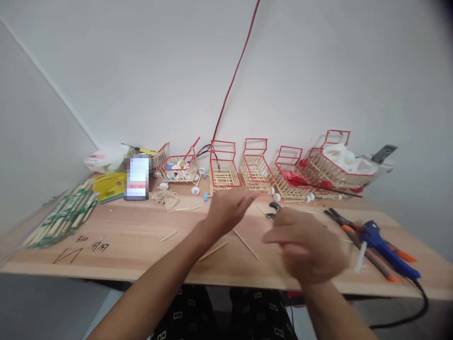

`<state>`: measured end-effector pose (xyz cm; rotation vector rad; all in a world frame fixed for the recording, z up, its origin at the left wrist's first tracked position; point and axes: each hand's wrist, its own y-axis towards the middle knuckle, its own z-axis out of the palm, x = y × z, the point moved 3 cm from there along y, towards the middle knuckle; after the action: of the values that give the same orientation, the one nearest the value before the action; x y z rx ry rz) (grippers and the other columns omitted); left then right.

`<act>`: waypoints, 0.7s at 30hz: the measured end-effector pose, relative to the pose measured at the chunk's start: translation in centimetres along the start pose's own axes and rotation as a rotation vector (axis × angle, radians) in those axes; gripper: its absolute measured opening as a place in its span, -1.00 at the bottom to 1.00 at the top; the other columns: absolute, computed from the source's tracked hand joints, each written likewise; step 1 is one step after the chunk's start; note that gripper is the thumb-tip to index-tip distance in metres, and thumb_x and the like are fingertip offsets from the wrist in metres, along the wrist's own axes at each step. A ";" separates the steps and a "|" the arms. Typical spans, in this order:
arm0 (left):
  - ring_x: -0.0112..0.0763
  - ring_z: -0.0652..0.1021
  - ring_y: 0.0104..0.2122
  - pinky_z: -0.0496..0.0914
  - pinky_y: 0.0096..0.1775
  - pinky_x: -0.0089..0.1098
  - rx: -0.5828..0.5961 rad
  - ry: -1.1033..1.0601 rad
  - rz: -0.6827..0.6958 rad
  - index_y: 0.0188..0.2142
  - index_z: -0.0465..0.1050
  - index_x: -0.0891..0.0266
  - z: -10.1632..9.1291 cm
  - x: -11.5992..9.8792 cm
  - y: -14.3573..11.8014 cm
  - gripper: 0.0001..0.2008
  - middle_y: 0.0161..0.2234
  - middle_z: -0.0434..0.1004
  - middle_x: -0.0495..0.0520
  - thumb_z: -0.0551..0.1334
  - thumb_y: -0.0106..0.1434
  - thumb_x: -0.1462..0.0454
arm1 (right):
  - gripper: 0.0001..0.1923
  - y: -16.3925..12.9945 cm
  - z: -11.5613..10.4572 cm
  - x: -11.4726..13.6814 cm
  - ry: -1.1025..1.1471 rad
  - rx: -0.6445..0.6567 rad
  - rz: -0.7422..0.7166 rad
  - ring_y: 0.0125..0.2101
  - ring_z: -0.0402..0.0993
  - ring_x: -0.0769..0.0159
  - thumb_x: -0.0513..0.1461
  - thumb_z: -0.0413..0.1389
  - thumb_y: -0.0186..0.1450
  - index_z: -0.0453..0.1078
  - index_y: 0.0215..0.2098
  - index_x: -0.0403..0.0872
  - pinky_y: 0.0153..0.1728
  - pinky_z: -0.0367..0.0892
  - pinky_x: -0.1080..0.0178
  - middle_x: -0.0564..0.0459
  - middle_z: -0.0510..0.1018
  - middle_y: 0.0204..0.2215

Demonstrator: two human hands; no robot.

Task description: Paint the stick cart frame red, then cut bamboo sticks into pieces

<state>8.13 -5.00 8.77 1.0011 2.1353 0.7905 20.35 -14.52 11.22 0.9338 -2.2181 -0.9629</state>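
My left hand [228, 210] is raised over the middle of the table, its back towards me. Its thumb and curled fingers are closed towards the right; anything in them is hidden. Just behind it stands a small shopping cart of wooden sticks [220, 178] with a red rim and handle. My right hand [307, 243], blurred, is curled in a loose fist with one finger bent to the left; I cannot make out anything inside. Dark-handled pliers [274, 207] lie partly hidden behind it. Loose wooden sticks [246, 244] lie under and between my hands.
More stick carts [257, 172] line the wall, one [339, 172] piled with white material. At right lie a blue glue gun [389, 250] and orange-handled pliers [371, 257]. Leftward are a phone [137, 177], a yellow packet [108, 187] and bagged sticks [62, 215].
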 end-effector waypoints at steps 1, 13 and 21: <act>-0.54 0.29 -0.60 0.11 -0.47 -0.46 -0.026 -0.004 -0.056 -0.59 0.26 0.26 -1.2 0.5 0.1 -0.48 -0.64 0.28 -0.06 -0.14 0.43 0.10 | -0.53 0.7 1.8 0.9 0.039 -0.040 -0.047 -0.55 0.34 0.31 0.00 -0.22 0.41 0.39 -0.43 0.02 -0.49 0.27 0.22 0.06 0.42 -0.62; -0.43 0.50 -0.37 0.33 -0.28 -0.43 0.046 0.260 -0.685 -0.14 0.38 0.11 -12.2 11.6 -8.8 -0.75 -0.28 0.51 -0.10 0.08 0.28 0.08 | -0.60 3.1 11.0 -3.9 0.188 0.045 -0.037 -0.52 0.36 0.40 -0.13 -0.11 0.40 0.24 -0.58 -0.05 -0.44 0.24 0.32 0.08 0.44 -0.61; -0.17 0.48 -0.08 0.35 -0.05 -0.25 0.325 0.363 -0.466 -0.11 0.48 0.27 -9.1 15.0 -10.1 -0.65 -0.07 0.49 0.20 0.02 0.27 0.19 | -0.57 1.4 8.4 -7.5 0.356 -0.303 0.327 -0.58 0.32 0.43 -0.13 -0.09 0.40 0.39 -0.54 -0.09 -0.47 0.22 0.33 0.10 0.39 -0.63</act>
<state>-10.56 -0.38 2.57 0.4881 2.7320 0.4235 18.58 -4.69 5.83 0.5334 -1.7909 -0.8693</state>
